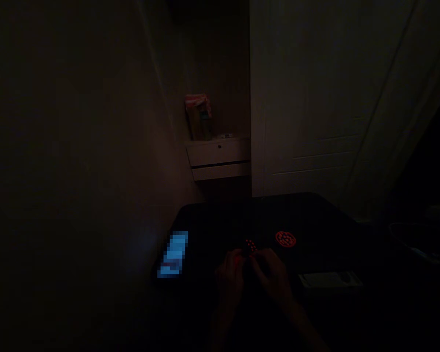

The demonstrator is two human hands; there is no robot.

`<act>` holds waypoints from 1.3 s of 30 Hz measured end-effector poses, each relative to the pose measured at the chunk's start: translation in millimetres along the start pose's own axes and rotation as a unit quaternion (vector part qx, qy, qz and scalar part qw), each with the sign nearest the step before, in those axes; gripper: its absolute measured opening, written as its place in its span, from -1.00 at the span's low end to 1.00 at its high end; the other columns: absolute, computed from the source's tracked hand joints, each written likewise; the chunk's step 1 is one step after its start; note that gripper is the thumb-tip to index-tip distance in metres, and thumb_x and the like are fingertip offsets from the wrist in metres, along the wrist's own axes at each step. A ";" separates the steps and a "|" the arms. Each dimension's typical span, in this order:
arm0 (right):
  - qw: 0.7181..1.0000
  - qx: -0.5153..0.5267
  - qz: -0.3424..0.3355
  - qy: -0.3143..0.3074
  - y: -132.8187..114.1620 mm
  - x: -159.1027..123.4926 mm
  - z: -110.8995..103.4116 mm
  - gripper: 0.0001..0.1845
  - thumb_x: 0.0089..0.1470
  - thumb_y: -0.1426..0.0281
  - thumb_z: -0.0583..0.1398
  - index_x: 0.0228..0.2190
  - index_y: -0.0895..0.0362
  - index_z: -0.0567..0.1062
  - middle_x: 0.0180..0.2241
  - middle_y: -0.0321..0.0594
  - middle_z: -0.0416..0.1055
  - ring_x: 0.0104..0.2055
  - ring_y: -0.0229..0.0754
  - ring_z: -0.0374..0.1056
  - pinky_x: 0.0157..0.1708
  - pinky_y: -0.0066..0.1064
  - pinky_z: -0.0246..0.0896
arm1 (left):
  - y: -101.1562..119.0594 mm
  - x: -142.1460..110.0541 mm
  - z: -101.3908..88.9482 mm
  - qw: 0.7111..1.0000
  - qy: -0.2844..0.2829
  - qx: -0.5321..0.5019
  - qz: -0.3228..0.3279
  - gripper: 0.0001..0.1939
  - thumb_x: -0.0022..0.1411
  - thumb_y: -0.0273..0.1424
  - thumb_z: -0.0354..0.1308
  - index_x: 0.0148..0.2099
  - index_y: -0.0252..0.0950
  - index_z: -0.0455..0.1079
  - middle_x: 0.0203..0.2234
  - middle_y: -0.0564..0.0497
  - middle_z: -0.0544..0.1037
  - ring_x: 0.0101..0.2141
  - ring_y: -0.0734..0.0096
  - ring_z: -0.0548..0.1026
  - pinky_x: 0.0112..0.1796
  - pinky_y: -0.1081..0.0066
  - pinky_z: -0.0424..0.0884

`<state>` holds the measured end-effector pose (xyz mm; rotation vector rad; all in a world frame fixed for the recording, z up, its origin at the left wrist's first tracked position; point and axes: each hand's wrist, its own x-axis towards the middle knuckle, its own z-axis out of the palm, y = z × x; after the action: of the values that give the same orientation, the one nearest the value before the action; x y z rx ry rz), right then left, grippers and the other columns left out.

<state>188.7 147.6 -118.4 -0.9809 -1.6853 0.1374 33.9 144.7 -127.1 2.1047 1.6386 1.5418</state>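
In the dark, my left hand (pixel 231 274) and my right hand (pixel 273 274) come close together over the dark table (pixel 234 217). Both have their fingers closed at a small dark piece with glowing red dots (pixel 251 245); its kind is too dim to tell. A red glow shows at the fingertips of my left hand. To the right, just beyond my right hand, lies a round disc with a red rim and red spots (pixel 285 239).
A lit, blurred phone-like screen (pixel 173 255) lies at the table's left edge. A flat pale box (pixel 330 280) is right of my right forearm. Behind the table are a drawer unit (pixel 220 154), a pale panelled door (pixel 300 107) and, on the left, a wall (pixel 77 161).
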 end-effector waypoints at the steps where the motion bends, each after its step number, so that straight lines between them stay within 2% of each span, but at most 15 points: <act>1: 1.000 0.000 0.001 0.000 -0.2 0.0 0.1 -0.90 0.29 0.40 0.16 -0.25 0.06 0.50 -0.33 -0.20 0.54 -0.29 -0.10 0.48 -0.27 -0.30 0.40 | -0.2 0.1 -0.1 1.000 -0.001 -0.002 -0.003 -0.79 0.38 -0.49 0.08 -0.03 -0.18 0.49 -0.18 0.01 0.69 -0.19 0.31 0.67 -0.18 0.37 0.58; 5: 1.000 -0.001 0.007 -0.006 0.2 -0.6 0.7 -0.89 0.30 0.39 0.15 -0.25 0.05 0.50 -0.33 -0.18 0.54 -0.28 -0.08 0.48 -0.26 -0.28 0.40 | 0.7 1.0 -0.7 1.000 0.008 -0.008 0.004 -0.79 0.39 -0.49 0.05 -0.05 -0.19 0.49 -0.21 0.02 0.69 -0.21 0.32 0.67 -0.20 0.37 0.59; 10: 1.000 0.001 0.008 -0.005 0.8 -1.2 0.7 -0.90 0.30 0.40 0.17 -0.25 0.05 0.51 -0.32 -0.19 0.54 -0.28 -0.08 0.48 -0.25 -0.28 0.40 | 1.0 1.8 -2.0 1.000 0.013 0.006 0.019 -0.79 0.38 -0.46 0.10 0.01 -0.20 0.47 -0.19 -0.02 0.66 -0.21 0.32 0.65 -0.21 0.38 0.59; 17: 1.000 -0.002 0.000 0.002 -0.6 -0.3 0.1 -0.90 0.31 0.40 0.16 -0.26 0.06 0.49 -0.34 -0.21 0.54 -0.30 -0.09 0.48 -0.27 -0.29 0.39 | 0.0 1.9 0.5 0.999 0.001 0.012 0.039 -0.76 0.44 -0.47 -0.01 -0.03 -0.22 0.49 -0.20 -0.03 0.68 -0.21 0.33 0.66 -0.18 0.36 0.59; 24: 1.000 0.003 0.013 -0.009 -0.8 0.3 -0.5 -0.80 0.37 0.32 0.11 -0.27 0.05 0.52 -0.35 -0.19 0.55 -0.30 -0.09 0.49 -0.25 -0.27 0.41 | 1.7 1.1 0.3 0.993 -0.007 0.067 0.101 -0.73 0.50 -0.40 -0.02 -0.01 -0.18 0.53 -0.24 -0.02 0.68 -0.27 0.33 0.64 -0.20 0.37 0.55; 31: 0.999 0.022 0.043 0.006 0.7 -2.2 0.6 -0.83 0.34 0.27 0.16 -0.26 0.05 0.52 -0.32 -0.17 0.55 -0.28 -0.08 0.50 -0.25 -0.28 0.43 | 3.9 1.1 0.3 0.992 -0.017 0.079 0.094 -0.73 0.49 -0.41 -0.02 -0.04 -0.19 0.53 -0.26 -0.03 0.67 -0.26 0.31 0.63 -0.19 0.35 0.54; 39: 0.998 0.018 0.059 0.013 1.9 -2.1 1.2 -0.79 0.32 0.24 0.17 -0.33 0.06 0.48 -0.39 -0.22 0.51 -0.37 -0.13 0.47 -0.33 -0.34 0.39 | 3.9 1.6 1.4 0.991 -0.008 0.080 0.102 -0.79 0.44 -0.46 0.03 -0.10 -0.20 0.52 -0.29 0.00 0.67 -0.28 0.30 0.63 -0.23 0.35 0.52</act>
<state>188.7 148.0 -121.5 -1.0507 -1.5960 0.2324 37.5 145.0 -124.5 2.4299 1.6368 1.4863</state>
